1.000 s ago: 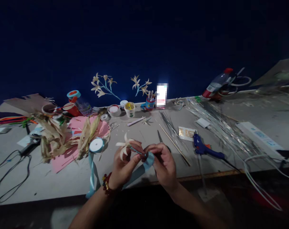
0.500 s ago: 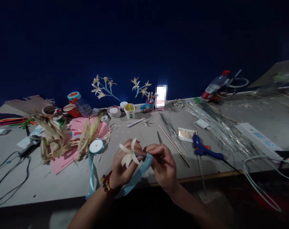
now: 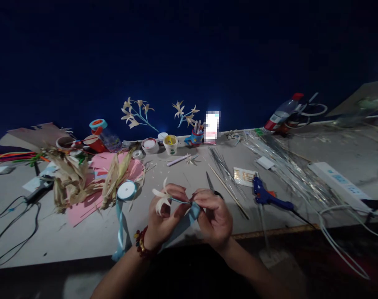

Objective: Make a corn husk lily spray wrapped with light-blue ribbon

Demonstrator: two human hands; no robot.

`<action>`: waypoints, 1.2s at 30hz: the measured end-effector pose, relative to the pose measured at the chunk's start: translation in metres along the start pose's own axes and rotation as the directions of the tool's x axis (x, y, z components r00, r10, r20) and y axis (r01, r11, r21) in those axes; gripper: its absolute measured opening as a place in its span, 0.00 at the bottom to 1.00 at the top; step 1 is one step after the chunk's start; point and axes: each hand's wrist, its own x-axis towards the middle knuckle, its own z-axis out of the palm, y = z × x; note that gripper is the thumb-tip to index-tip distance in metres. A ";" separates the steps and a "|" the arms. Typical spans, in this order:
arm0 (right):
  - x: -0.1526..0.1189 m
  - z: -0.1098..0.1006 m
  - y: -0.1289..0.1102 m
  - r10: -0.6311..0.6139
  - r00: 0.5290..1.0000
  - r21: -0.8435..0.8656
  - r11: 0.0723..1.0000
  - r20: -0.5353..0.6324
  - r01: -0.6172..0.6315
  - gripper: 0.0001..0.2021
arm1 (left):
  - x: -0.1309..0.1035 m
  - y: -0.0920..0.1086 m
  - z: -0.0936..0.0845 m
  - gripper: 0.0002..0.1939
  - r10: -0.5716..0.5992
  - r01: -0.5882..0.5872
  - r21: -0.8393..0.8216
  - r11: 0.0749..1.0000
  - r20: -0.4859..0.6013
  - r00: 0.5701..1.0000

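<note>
Between the fingers of my left hand is the thin stem of a cream artificial flower, its petals pointing left. Part of the stem shows a light blue wrapping. My right hand is closed in a pinch on light blue ribbon where it meets the stem. From there the ribbon hangs down behind my left hand toward my lap. The ribbon's spool lies on the table left of my hands. Scissors lie just beyond my right hand, their handles partly hidden.
Dried corn husks lie over pink paper on the left. Wires, a blue glue gun and a power strip lie to the right. Cups, including a paper cup, and finished flower sprigs stand at the back.
The flower has turned from facing me to pointing left, so its stem now shows. The ribbon is folded closer at my right fingertips, and more of the scissors is visible.
</note>
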 end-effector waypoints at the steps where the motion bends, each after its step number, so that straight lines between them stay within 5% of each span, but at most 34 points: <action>1: 0.000 0.000 0.000 0.045 0.999 0.037 0.998 -0.012 -0.044 0.10 | 0.001 0.000 -0.002 0.05 -0.003 0.003 0.013 1.000 0.018 1.000; 7: 0.005 -0.001 -0.003 0.234 0.972 0.190 0.953 0.033 -0.236 0.03 | 0.006 -0.002 -0.013 0.06 0.074 -0.094 0.132 0.987 0.151 0.986; 12: 0.002 -0.010 -0.003 0.041 0.996 -0.032 0.999 0.075 -0.039 0.08 | 0.008 -0.007 -0.013 0.04 0.246 -0.260 0.112 0.959 0.123 0.961; 17: 0.000 -0.016 -0.002 -0.185 0.971 -0.127 0.971 0.149 0.204 0.14 | 0.005 -0.014 -0.013 0.08 0.369 -0.374 0.074 0.924 0.074 0.926; 36: 0.002 -0.020 -0.003 -0.245 0.952 -0.230 0.931 0.181 0.284 0.14 | -0.002 -0.026 -0.011 0.09 0.393 -0.396 0.060 0.916 0.057 0.918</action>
